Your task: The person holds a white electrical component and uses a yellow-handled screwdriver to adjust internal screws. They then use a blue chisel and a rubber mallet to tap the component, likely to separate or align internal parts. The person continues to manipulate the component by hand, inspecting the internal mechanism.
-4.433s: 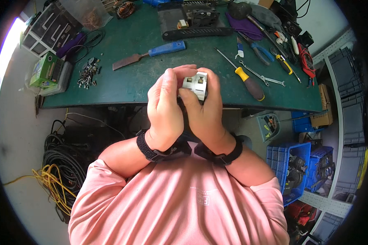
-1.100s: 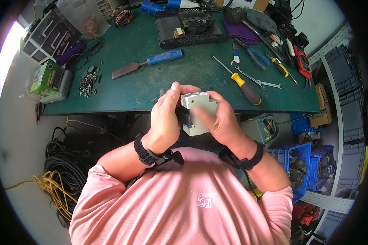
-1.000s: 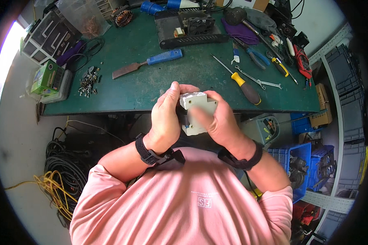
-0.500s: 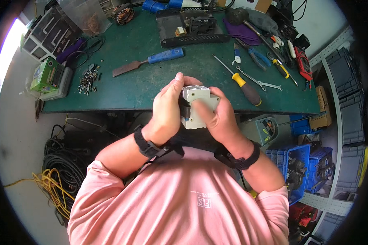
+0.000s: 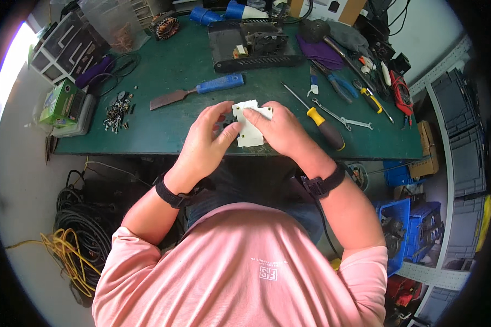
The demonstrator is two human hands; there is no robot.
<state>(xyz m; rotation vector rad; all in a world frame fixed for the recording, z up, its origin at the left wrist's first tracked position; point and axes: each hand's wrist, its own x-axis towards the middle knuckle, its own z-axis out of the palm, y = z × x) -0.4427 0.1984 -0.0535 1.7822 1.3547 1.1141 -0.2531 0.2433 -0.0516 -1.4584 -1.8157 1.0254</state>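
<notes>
Over the front edge of the bench I hold a white plastic circuit breaker [image 5: 251,134], a flat stepped housing with small rivet holes in its face. My right hand [image 5: 285,131] grips its right side, the thumb lying across the upper face and the fingers hidden behind. At its left edge my left hand [image 5: 203,137] is curled, thumb and fingertips against the dark parts there. A screwdriver [image 5: 324,126] with a yellow and black handle lies to the right. Beyond my left hand is a blue-handled scraper [image 5: 219,83].
A green workbench [image 5: 164,131] carries a black metal housing [image 5: 218,52] at the back. Loose screws [image 5: 117,111] are heaped left, beside a green box [image 5: 65,106]. Wrenches [image 5: 338,113], pliers [image 5: 339,87] and a red meter [image 5: 401,95] lie right. Blue crates [image 5: 401,210] stand below.
Both hands have moved forward with the circuit breaker, away from my body and over the bench edge. It now lies flatter, face up, and my left hand has loosened around its side.
</notes>
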